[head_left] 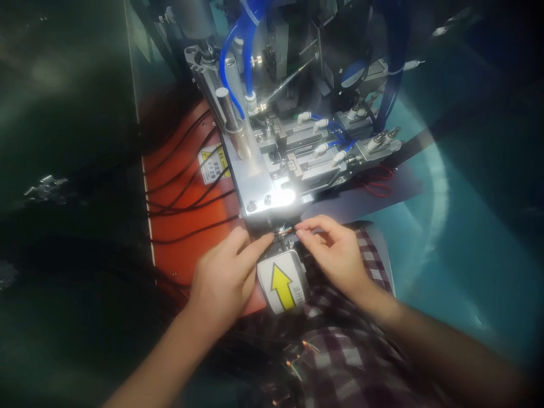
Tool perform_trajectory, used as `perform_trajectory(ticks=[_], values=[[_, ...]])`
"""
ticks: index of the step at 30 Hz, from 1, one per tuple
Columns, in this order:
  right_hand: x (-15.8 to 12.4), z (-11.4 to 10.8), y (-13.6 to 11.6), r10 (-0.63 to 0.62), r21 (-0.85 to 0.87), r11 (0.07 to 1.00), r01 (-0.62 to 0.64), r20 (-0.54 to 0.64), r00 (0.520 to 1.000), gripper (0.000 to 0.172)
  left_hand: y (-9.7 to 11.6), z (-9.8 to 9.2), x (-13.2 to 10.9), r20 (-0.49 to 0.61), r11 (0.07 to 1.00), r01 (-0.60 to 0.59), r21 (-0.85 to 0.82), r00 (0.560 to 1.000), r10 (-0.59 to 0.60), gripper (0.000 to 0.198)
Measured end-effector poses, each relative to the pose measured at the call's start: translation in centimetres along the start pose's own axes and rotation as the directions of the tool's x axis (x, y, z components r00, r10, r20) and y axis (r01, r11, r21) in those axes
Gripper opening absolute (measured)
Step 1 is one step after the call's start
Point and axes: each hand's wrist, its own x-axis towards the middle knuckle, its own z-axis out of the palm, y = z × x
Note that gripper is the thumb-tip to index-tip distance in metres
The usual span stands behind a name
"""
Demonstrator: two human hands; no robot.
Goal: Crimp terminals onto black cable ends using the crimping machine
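Note:
My right hand is closed in a pinch, thumb against forefinger. A small bunch of thin coloured wires comes out at its fingertips and points left, beneath the machine's bright metal plate. My left hand reaches in from the other side, its foremost fingertip close against the wire ends. Its remaining fingers are bent, and what they grip, if anything, is hidden. Just below both hands sits a rounded white cover with a yellow arrow on it.
Metal pneumatic cylinders with blue air hoses stand above the hands. On the left, black cables cross an orange base bearing a warning label. More bare-ended wires lie near the checked cloth at the bottom.

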Motion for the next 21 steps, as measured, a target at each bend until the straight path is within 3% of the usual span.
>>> perform_trajectory(ticks=[10, 21], values=[[1.2, 0.7, -0.7, 0.160, 0.136, 0.975, -0.177, 0.131, 0.978, 0.011, 0.1, 0.1, -0.1, -0.011, 1.000, -0.008, 0.006, 1.000, 0.008, 0.033], [1.3, 0.7, -1.0, 0.223, 0.146, 0.958, -0.249, 0.174, 0.959, 0.013, 0.0, 0.1, 0.0, -0.016, 1.000, -0.013, 0.016, 1.000, 0.013, 0.033]])
